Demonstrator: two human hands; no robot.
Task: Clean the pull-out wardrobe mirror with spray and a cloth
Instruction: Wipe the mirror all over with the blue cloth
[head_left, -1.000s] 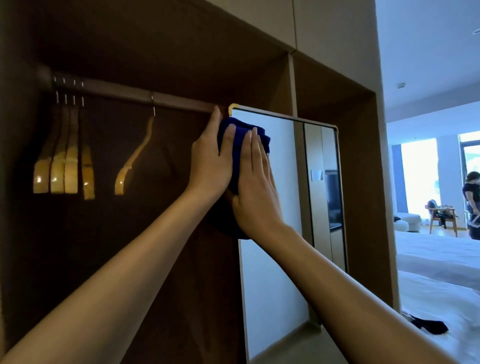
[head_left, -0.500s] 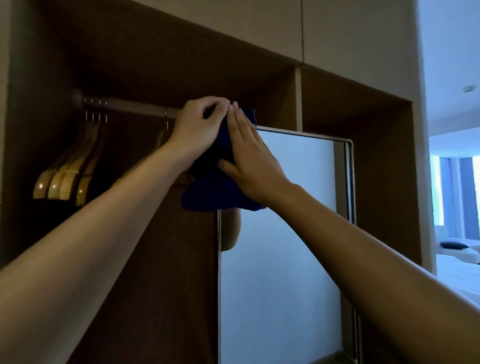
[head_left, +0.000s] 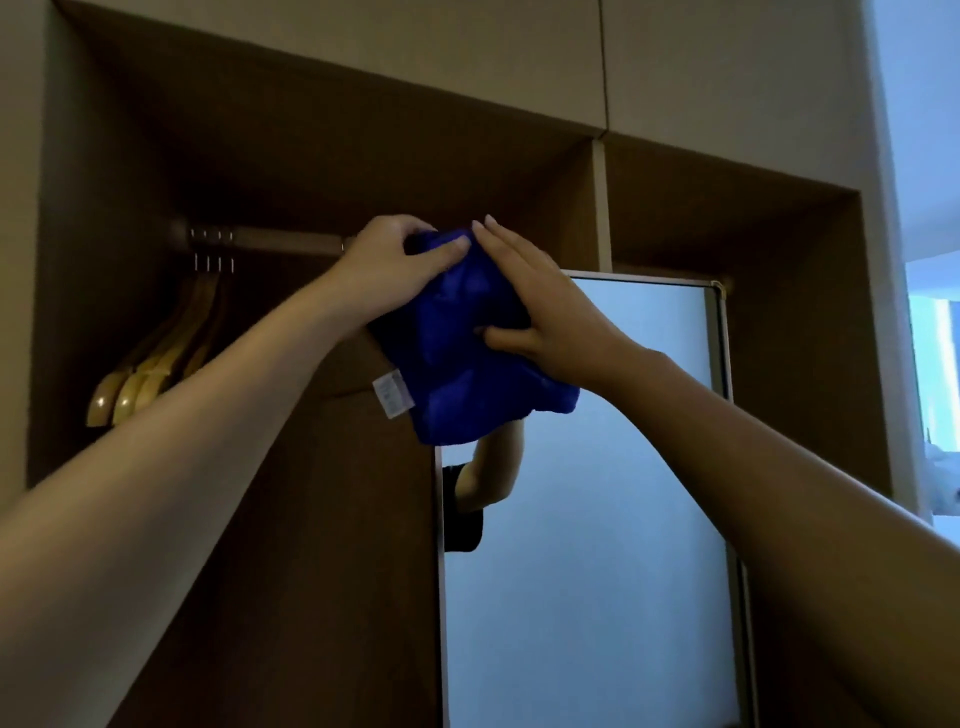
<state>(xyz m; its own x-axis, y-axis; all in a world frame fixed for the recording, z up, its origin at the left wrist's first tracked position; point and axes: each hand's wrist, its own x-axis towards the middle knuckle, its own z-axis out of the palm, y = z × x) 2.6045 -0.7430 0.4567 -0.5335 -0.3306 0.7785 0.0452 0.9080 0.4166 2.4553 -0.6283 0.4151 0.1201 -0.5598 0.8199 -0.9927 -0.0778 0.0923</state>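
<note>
The pull-out mirror (head_left: 597, 519) stands upright in the wardrobe, its thin metal frame running along its top and right side. A blue cloth (head_left: 457, 374) with a white label hangs bunched over the mirror's top left corner. My left hand (head_left: 389, 270) grips the cloth's upper edge, fingers curled over it. My right hand (head_left: 535, 317) lies on the cloth with straight fingers, its thumb tucked into a fold. The mirror's top left corner is hidden behind the cloth. No spray bottle is in view.
A rail (head_left: 280, 240) with several wooden hangers (head_left: 150, 364) runs across the left compartment. A vertical divider (head_left: 602, 208) separates it from the right compartment. My arm is reflected in the mirror below the cloth. A bright window shows at far right.
The view has tilted upward and closer. The cloth hangs lower and looser now, its label showing. My left hand's fingers have closed over the cloth's top edge, and my right thumb has dug into a fold.
</note>
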